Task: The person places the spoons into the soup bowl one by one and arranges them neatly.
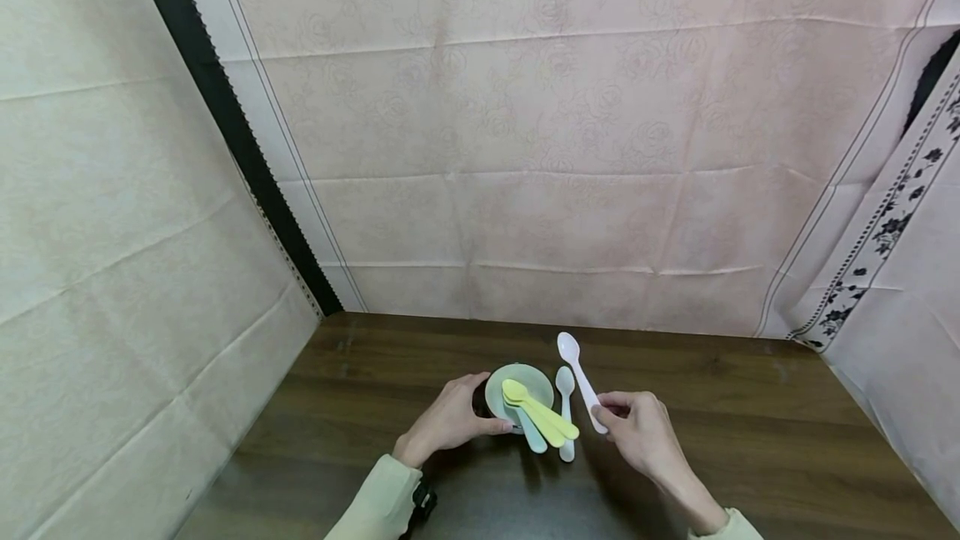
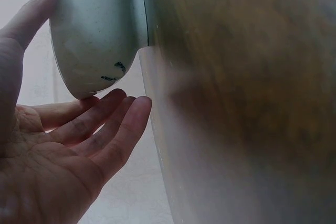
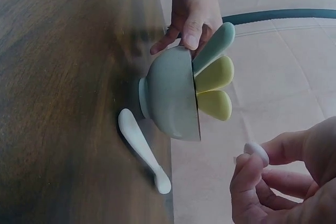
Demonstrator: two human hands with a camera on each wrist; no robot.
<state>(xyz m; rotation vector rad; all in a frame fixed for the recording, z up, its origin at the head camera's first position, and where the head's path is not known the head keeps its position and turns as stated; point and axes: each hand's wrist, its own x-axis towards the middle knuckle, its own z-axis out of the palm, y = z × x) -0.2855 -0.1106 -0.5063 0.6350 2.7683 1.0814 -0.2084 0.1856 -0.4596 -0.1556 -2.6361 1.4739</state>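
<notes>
A pale green bowl (image 1: pixel 536 376) stands upright on the table. My left hand (image 1: pixel 453 417) holds it at its left side, thumb at the near rim and fingers round the far side. Two yellow-green spoons (image 1: pixel 551 417) and a mint-green spoon (image 1: pixel 533 434) lean in the bowl, handles sticking out over the near rim. To the right of the bowl, a whitish spoon (image 3: pixel 140 141) lies on the table. My right hand (image 1: pixel 641 433) pinches a white spoon (image 1: pixel 581 375) by the handle end, its head pointing away. Only the handle's tip shows in the right wrist view.
The brown wooden table (image 1: pixel 360 407) reaches back to a pale cloth wall (image 1: pixel 562 148). Further cloth hangs at the left and right sides. A dark band (image 1: pixel 225 119) runs along the left corner.
</notes>
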